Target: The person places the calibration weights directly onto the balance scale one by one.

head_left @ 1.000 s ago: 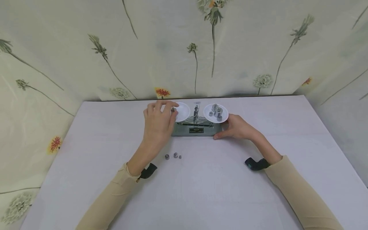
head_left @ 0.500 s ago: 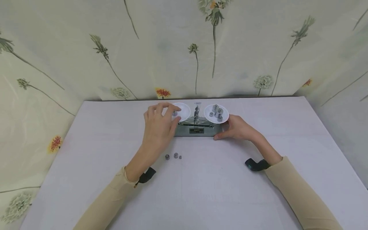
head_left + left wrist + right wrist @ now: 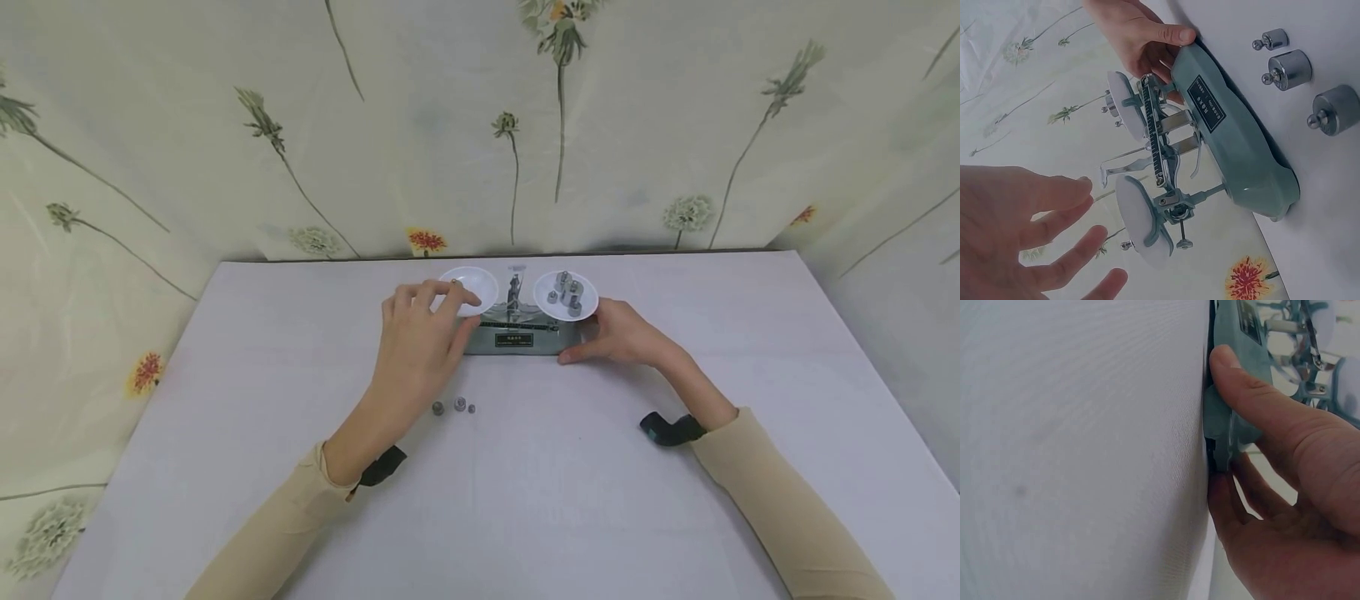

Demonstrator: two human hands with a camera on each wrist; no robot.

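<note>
A green balance scale (image 3: pixel 487 342) with two white pans stands near the table's far edge. My left hand (image 3: pixel 416 342) hovers at the left pan (image 3: pixel 480 287), fingers loosely bent and apart, holding nothing. In the left wrist view, a metal weight (image 3: pixel 1126 245) peeks over that pan's rim; the hand is clear of it. Several metal weights (image 3: pixel 572 292) stand on the right pan (image 3: pixel 543 304). My right hand (image 3: pixel 630 333) grips the right end of the scale's base, its thumb (image 3: pixel 1229 359) on the front side and fingers round the end.
Three loose knobbed weights (image 3: pixel 460 404) of different sizes stand on the white table (image 3: pixel 525 500) in front of the scale. A flowered cloth (image 3: pixel 450 125) hangs behind the table.
My left hand has let go of a weight on the left pan. It has drawn slightly back towards me and right, uncovering more of the pan. My right hand keeps its grip.
</note>
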